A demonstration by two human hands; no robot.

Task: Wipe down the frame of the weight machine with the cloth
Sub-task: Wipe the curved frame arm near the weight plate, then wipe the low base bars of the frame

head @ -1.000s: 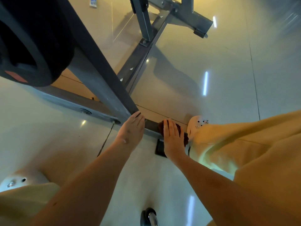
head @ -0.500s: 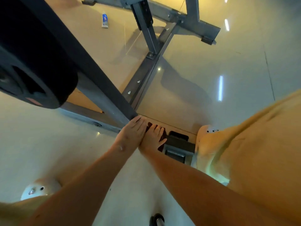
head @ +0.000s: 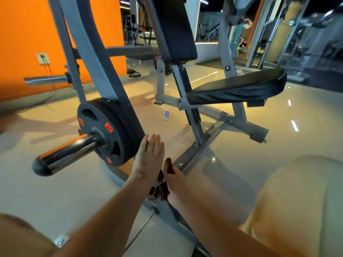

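The left hand [head: 149, 158] is held flat, its fingers straight and pressed together, and is laid against the dark edge of the sloping arm just beside the weight plate [head: 104, 130]. The right hand [head: 175, 179] is seen just beside it, lower and to the right. The dark brown cloth [head: 168, 165] is found at this hand, showing above it and again below its left side. The right fingers are hidden, so it cannot be told how the cloth is held.

Beneath both hands the grey frame [head: 209, 132] is spread over the glossy floor [head: 278, 136], its base beams meeting under the wrists. The way to the left is blocked by the plate and by the chrome sleeve [head: 68, 153] that sticks out from it. Farther off a black seat pad [head: 237, 88] and a back pad [head: 174, 28] are carried on the frame, and a small tube [head: 166, 115] is left lying on the floor between the posts. An orange wall [head: 22, 34] with a socket [head: 43, 58] is seen behind. The lower right is filled by a knee in yellow cloth [head: 297, 201].

Half a second ago the floor was viewed from straight above; now the view is raised, so that seat and wall are taken in. The left hand is placed higher along the arm than before, and the right fingers, then spread over the cloth, are no longer shown.
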